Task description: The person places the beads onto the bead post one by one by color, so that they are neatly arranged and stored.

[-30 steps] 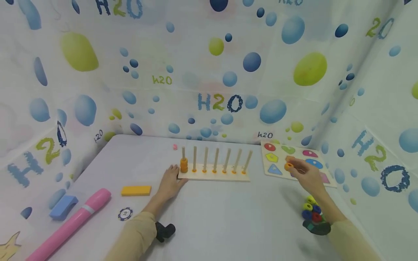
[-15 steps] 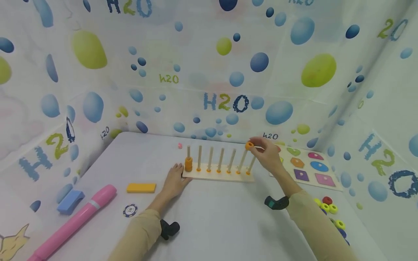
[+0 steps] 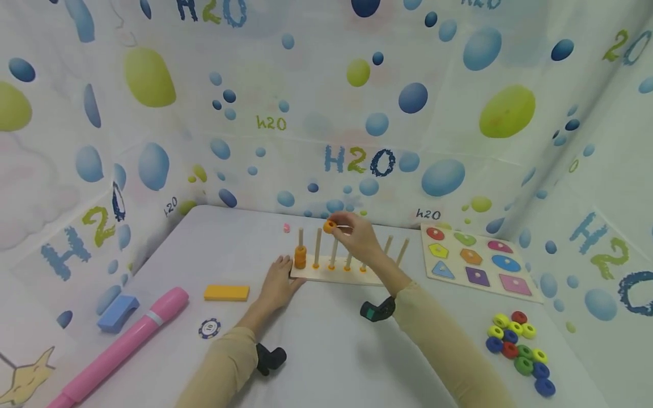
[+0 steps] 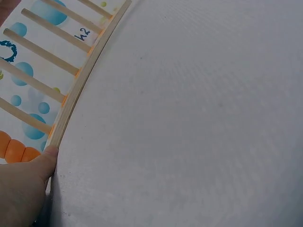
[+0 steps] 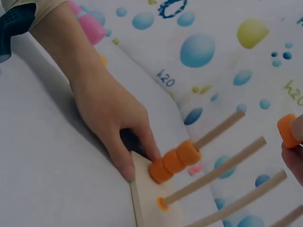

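Note:
A wooden peg board point(image 3: 326, 276) with a row of upright pegs stands mid-table in the head view. Three orange rings point(image 5: 174, 161) are stacked on its leftmost peg. My left hand point(image 3: 277, 285) grips that end of the board; in the left wrist view its thumb point(image 4: 46, 158) lies along the front edge. Above the pegs, my right hand point(image 3: 357, 237) pinches an orange ring point(image 3: 329, 226) between thumb and fingers, just right of the second peg's tip. The ring is off the pegs. The right hand and forearm hide parts of the pegs further right.
Right of the board lies a shape puzzle point(image 3: 433, 273), with several loose coloured rings point(image 3: 524, 365) nearer me. On the left are a yellow block point(image 3: 227, 293), a poker chip point(image 3: 210, 328), a blue block point(image 3: 118, 314) and a large pink marker-shaped object point(image 3: 127, 345). A small pink piece point(image 3: 286, 228) sits behind.
My right hand has carried the orange ring leftward from over the shape puzzle, past the right-hand pegs, to near the second peg. My left hand stays at the board's end.

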Action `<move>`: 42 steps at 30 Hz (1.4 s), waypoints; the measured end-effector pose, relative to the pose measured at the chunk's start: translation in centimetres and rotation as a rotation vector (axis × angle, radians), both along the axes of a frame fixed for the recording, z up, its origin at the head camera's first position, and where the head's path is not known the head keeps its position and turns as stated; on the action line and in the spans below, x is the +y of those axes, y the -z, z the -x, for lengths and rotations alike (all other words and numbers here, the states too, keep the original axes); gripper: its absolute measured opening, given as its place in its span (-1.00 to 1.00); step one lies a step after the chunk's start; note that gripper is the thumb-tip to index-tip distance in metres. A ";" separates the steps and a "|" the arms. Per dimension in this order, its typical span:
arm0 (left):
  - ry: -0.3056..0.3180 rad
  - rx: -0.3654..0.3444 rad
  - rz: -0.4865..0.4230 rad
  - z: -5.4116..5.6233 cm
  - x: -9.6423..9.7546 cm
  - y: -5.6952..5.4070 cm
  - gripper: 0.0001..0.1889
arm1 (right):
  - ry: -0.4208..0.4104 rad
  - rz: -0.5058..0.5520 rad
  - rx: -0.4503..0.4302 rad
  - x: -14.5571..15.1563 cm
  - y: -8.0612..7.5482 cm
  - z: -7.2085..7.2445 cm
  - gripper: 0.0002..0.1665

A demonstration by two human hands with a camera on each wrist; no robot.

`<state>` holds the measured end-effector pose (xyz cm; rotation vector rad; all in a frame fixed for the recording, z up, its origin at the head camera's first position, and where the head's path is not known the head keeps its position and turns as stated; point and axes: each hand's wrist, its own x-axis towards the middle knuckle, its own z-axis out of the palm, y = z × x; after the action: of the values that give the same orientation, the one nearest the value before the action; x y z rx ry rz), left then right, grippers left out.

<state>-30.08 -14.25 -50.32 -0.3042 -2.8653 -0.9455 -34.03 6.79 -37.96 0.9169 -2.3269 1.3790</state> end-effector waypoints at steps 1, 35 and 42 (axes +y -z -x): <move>-0.002 0.002 0.001 0.0 0.0 0.0 -0.28 | -0.011 -0.012 0.005 -0.8 -0.1 0.1 -0.72; 0.010 0.031 0.023 0.4 -0.2 -0.4 -0.27 | 0.010 -0.092 0.078 -2.2 -0.2 1.3 -0.74; 0.030 -0.011 0.032 0.5 -0.2 -0.7 -0.27 | 0.094 -0.001 0.024 2.0 -0.1 0.2 -0.79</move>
<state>-30.54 -14.41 -49.64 -0.3477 -2.8957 -0.9103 -34.26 8.79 -37.86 0.8088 -2.3218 1.3230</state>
